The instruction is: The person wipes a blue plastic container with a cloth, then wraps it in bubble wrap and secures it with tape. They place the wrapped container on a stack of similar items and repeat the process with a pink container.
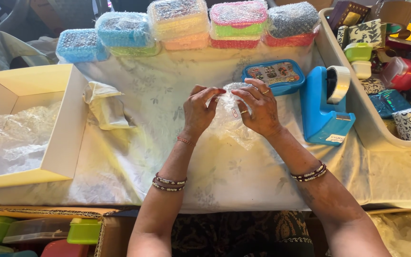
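Centrally, both hands met over a bundle of bubble wrap [228,116] on the table [134,157]; the left hand [200,110] had its fingers pinched together on the wrap's upper left edge, and the right hand [261,108] had its fingers clamped on the right side; the bundle sat just above the cloth between them. At twelve o'clock, a row of wrapped boxes [186,26] stood already finished, by my judgement; an unwrapped blue box [276,76] lay at one o'clock, and the tray [353,104] at three o'clock held more bare items, so much seemed left. A tape dispenser [327,107] stood at two o'clock; an open carton [48,123] with loose wrap sat at nine o'clock. What the bundle contained was hidden by the wrap; whether tape was already on it, I could not tell; the lower bins were cut off.
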